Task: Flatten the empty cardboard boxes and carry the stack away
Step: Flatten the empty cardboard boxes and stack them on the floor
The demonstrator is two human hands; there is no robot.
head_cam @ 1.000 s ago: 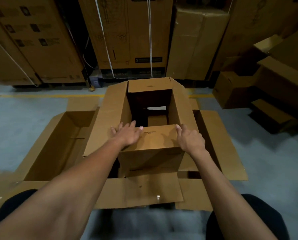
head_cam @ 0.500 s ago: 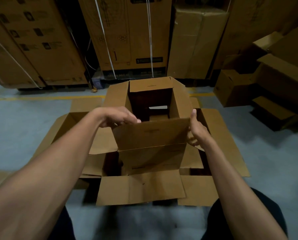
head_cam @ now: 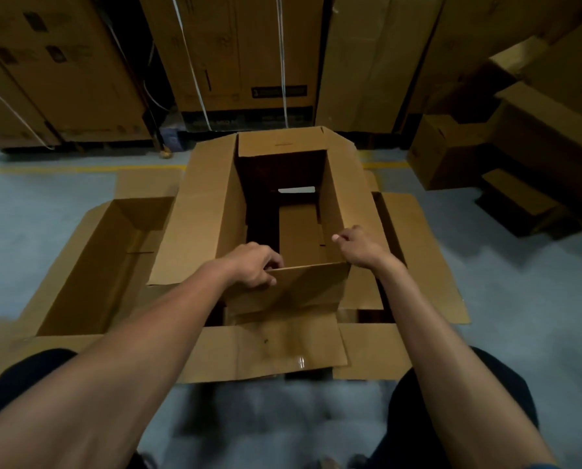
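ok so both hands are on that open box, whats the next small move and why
Probably push the near flap outward and down. The left hand grips its top edge, the right hand is at the box's right corner, and the middle box still stands open, not yet flat.

Near flap [head_cam: 311, 282] is tipping outward now, no longer folded over the box [head_cam: 283, 211] opening. Left hand [head_cam: 254, 267] is gripping its top edge; right hand [head_cam: 359, 247] is shifting to the right wall.

A brown cardboard box [head_cam: 283, 204] stands open in the middle of the grey floor [head_cam: 46, 214], its flaps splayed outward and its bottom partly open, showing floor through a gap. To its left a second open box [head_cam: 113, 258] lies low. Flattened cardboard sheets [head_cam: 269, 353] lie beneath them, toward the near side.
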